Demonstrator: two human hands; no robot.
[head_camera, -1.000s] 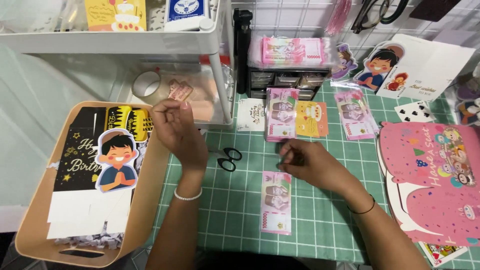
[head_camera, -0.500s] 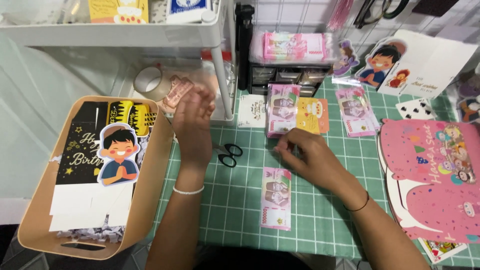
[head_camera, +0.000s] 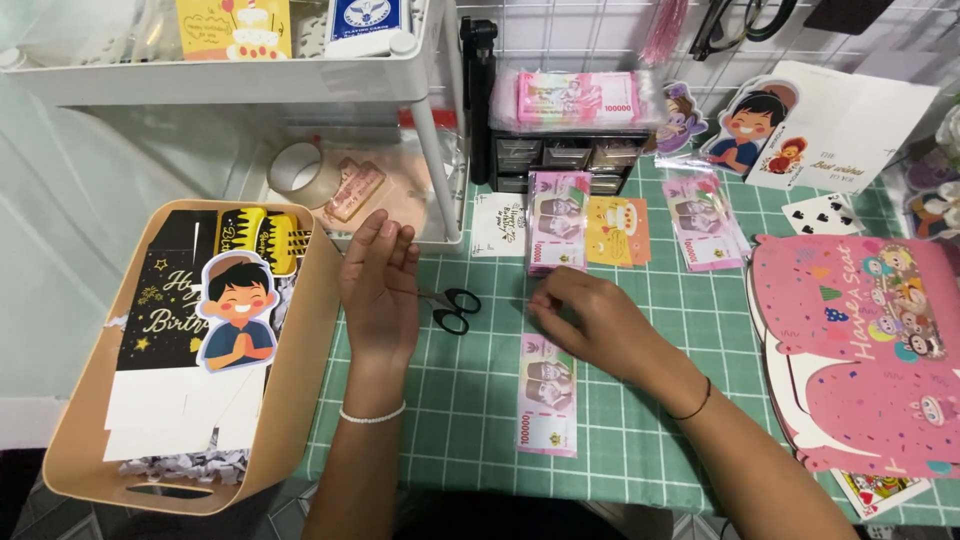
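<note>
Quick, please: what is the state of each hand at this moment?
Left hand: open, fingers together, holding nothing, just left of the scissors.
Right hand: fingers curled, pressing on the green mat; holding cannot be told.

bare green mat (head_camera: 470, 400) between wrists; scissors (head_camera: 452, 306) and banknote (head_camera: 547, 393) flank it.

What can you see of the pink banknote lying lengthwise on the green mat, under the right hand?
The long pink paper banknote lies flat on the green gridded cutting mat, its long side running toward the camera. It looks glossy, possibly sleeved in clear plastic, with a printed portrait near the middle and a paler band at the near end. The right hand rests at its far end, fingers curled down onto or just above that edge; contact cannot be confirmed. The left hand is apart from it.
</note>
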